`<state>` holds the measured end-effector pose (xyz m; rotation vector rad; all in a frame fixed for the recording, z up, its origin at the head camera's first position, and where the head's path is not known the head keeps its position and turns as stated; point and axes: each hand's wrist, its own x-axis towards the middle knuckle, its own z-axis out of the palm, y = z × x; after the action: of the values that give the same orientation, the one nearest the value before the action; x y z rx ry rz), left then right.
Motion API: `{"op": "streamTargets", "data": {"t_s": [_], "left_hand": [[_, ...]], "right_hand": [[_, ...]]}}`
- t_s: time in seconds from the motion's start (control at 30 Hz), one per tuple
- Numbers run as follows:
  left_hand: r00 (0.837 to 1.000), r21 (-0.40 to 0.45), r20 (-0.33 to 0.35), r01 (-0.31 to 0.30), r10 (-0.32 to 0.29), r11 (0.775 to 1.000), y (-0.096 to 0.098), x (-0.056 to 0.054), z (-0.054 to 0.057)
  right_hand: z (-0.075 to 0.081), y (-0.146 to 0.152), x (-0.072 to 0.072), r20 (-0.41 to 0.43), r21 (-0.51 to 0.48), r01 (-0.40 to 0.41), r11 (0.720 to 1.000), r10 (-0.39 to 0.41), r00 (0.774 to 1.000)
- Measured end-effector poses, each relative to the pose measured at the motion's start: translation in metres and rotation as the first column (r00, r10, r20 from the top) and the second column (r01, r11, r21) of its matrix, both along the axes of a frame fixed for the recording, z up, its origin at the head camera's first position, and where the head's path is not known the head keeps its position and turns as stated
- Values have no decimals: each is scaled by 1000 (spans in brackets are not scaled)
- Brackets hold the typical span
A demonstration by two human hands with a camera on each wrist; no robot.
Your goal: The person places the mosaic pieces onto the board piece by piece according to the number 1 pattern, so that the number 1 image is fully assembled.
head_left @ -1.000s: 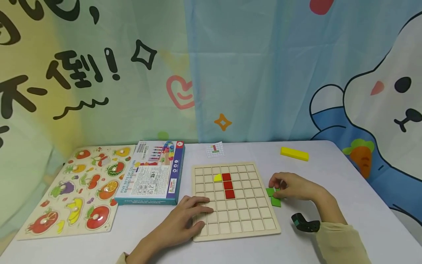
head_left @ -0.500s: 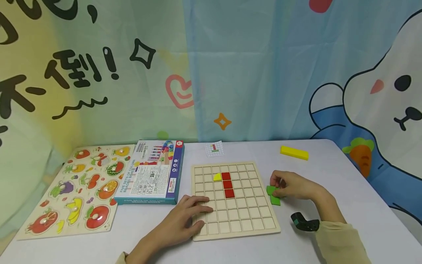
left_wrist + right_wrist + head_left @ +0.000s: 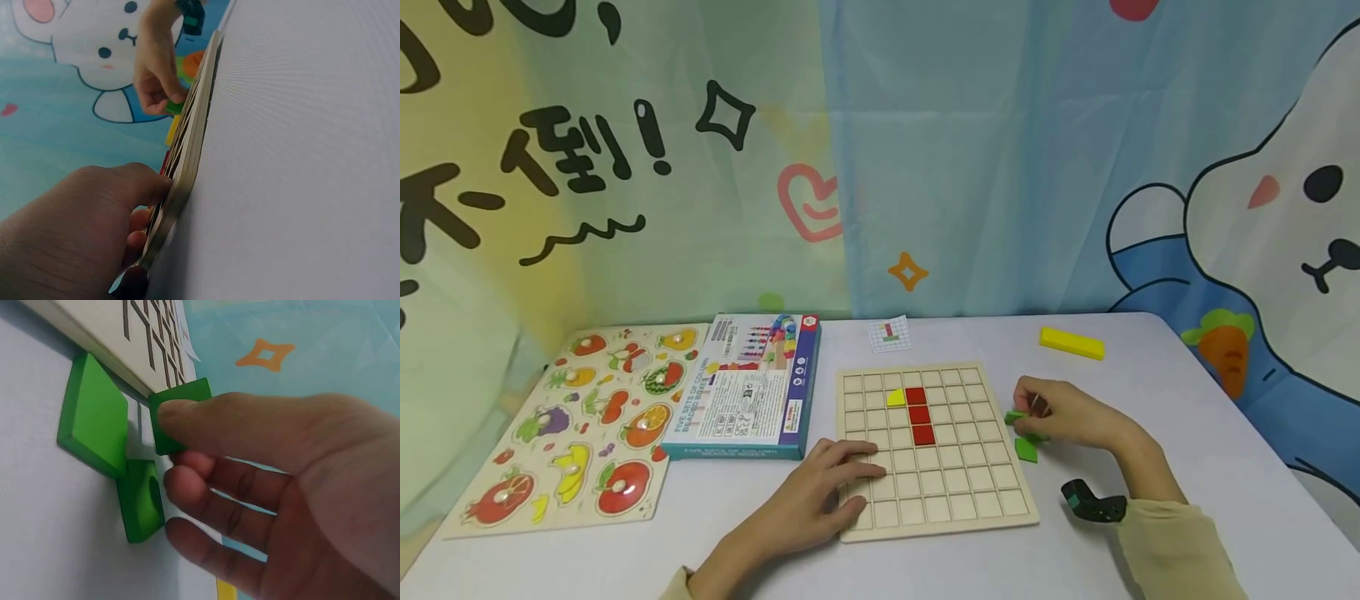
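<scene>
Plainly, a white cloth (image 3: pixel 955 571) covers the table, and a printed backdrop (image 3: pixel 940 167) hangs behind it, yellow-green with black lettering at left, blue with a white animal at right; a fruit puzzle board (image 3: pixel 591 400) lies far left, with a box (image 3: pixel 737 400) next to it on the right; the left hand (image 3: pixel 805 492), relaxed with fingers spread, rests on the near left part of a grid board (image 3: pixel 951 508), thumb at the edge; the grid board's near edge slants slightly away toward the right; in its far half, a yellow tile (image 3: pixel 896 398) sits just left of the farthest of three red tiles (image 3: pixel 918 414), whose line runs near to far; a small card (image 3: pixel 890 333) lies beyond the far edge; just right of the board, the right hand (image 3: pixel 1071 412) pinches a green tile (image 3: pixel 181 393) between thumb and fingers; that tile looks roughly square, so no long axis stands out, and its face is tipped; two other green tiles (image 3: pixel 94 415) lie by this hand; far right, a yellow bar (image 3: pixel 1072 343) points left to right, its right end slightly nearer.
</scene>
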<state>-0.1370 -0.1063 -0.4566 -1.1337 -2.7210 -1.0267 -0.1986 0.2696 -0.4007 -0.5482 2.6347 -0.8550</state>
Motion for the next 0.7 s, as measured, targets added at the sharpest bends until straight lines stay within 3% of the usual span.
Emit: {"op": "streamTargets", "data": {"t_s": [0.7], "left_hand": [[1000, 1, -13, 3, -3, 1000, 0, 0, 1]], "right_hand": [[0, -26, 0, -141, -70, -43, 997, 33, 989]]}}
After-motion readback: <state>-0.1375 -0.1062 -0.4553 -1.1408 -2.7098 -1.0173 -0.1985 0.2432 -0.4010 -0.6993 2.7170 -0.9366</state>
